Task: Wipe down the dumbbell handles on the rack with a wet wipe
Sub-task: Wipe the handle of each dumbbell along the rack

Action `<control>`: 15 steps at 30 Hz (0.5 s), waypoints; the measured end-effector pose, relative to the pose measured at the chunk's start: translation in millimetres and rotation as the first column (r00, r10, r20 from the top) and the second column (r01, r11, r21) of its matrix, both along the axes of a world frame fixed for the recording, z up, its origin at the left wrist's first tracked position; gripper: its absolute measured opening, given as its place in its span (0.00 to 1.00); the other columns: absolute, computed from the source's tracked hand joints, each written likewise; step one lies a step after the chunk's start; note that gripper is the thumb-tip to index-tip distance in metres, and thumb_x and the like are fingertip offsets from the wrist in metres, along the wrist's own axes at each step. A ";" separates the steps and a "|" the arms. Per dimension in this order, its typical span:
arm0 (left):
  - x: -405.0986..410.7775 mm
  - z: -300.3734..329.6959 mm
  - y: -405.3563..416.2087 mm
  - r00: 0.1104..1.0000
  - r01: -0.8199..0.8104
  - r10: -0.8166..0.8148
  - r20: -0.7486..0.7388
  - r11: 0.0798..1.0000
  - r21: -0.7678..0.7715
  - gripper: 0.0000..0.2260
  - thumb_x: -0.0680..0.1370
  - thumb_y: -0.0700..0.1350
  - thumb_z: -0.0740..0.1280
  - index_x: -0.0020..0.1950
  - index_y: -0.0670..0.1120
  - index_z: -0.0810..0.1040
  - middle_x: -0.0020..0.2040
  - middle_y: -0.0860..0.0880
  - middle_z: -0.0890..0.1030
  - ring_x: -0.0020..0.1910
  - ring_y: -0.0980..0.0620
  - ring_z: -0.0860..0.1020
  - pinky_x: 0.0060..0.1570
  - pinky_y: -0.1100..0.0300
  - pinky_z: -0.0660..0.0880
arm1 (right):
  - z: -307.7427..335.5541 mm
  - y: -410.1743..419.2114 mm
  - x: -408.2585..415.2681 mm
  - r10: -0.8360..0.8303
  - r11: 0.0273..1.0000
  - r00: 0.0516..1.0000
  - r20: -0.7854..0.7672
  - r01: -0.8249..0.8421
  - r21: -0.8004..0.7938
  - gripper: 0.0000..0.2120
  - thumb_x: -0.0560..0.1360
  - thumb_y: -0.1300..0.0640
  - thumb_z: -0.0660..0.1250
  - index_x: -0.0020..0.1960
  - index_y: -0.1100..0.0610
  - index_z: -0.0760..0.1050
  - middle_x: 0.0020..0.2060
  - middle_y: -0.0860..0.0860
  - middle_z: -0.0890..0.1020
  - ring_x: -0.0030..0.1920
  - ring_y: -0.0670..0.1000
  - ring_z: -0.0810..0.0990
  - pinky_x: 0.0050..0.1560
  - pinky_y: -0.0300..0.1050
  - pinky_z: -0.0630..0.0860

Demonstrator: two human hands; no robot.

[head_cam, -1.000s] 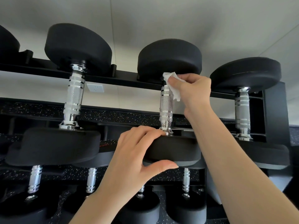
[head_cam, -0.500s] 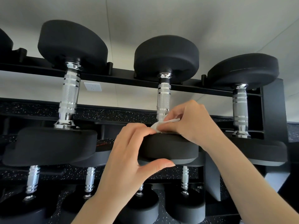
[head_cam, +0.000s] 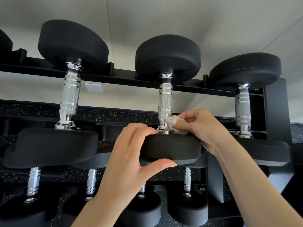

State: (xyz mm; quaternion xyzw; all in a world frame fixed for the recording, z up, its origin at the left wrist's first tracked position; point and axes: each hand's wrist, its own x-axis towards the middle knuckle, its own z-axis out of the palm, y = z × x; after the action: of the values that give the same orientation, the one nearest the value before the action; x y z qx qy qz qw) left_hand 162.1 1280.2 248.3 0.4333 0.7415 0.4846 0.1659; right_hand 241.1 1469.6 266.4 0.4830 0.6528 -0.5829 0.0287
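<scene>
A black dumbbell with a knurled chrome handle point(head_cam: 165, 102) lies across the top tier of the black rack point(head_cam: 131, 79), in the middle of the view. My left hand point(head_cam: 131, 154) grips its near black head point(head_cam: 172, 148), fingers over the top and thumb underneath. My right hand point(head_cam: 201, 126) presses a crumpled white wet wipe point(head_cam: 176, 124) against the lower end of the handle, just above the near head. Part of the wipe is hidden under my fingers.
Similar dumbbells lie on the same tier at left point(head_cam: 70, 102) and right point(head_cam: 242, 108). A lower tier holds several smaller dumbbells point(head_cam: 91, 184). A white wall socket point(head_cam: 93, 87) shows behind the rack. The rack's right upright point(head_cam: 277, 112) stands close to my right arm.
My right hand has slid the wipe from the top of the handle down to its lower end. My left hand has kept its grip on the near head.
</scene>
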 end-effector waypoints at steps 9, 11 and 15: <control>-1.2 -1.7 1.0 1.000 0.003 -0.003 -0.006 1.000 -0.015 0.24 0.68 0.67 0.66 0.58 0.55 0.71 0.57 0.62 0.69 0.58 0.58 0.71 0.56 0.64 0.67 | -1.5 14.7 -35.5 -0.272 0.962 0.907 -0.320 0.264 -0.069 0.05 0.71 0.66 0.70 0.47 0.63 0.77 0.41 0.58 0.82 0.41 0.54 0.82 0.46 0.49 0.80; -1.4 -1.7 1.2 1.000 0.006 -0.006 -0.006 1.000 -0.023 0.25 0.69 0.69 0.64 0.57 0.55 0.72 0.57 0.62 0.69 0.58 0.58 0.71 0.56 0.64 0.68 | -0.3 19.3 -47.2 -0.324 0.946 0.888 -0.327 0.312 -0.089 0.04 0.72 0.65 0.69 0.47 0.63 0.77 0.41 0.56 0.82 0.40 0.53 0.82 0.44 0.51 0.81; -1.8 -1.9 1.1 1.000 0.004 -0.004 -0.014 0.999 -0.044 0.25 0.69 0.71 0.62 0.57 0.56 0.71 0.57 0.62 0.69 0.58 0.56 0.72 0.55 0.63 0.68 | 1.1 25.3 -62.6 -0.434 0.901 0.833 -0.342 0.400 -0.169 0.03 0.73 0.64 0.69 0.42 0.61 0.76 0.38 0.54 0.81 0.36 0.50 0.80 0.35 0.45 0.81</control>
State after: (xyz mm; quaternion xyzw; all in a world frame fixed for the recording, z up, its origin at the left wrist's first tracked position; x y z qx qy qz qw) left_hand 160.4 1281.3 246.4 0.4344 0.7522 0.4649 0.1713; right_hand 178.5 1495.0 267.5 0.4929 0.4980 -0.6846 -0.2011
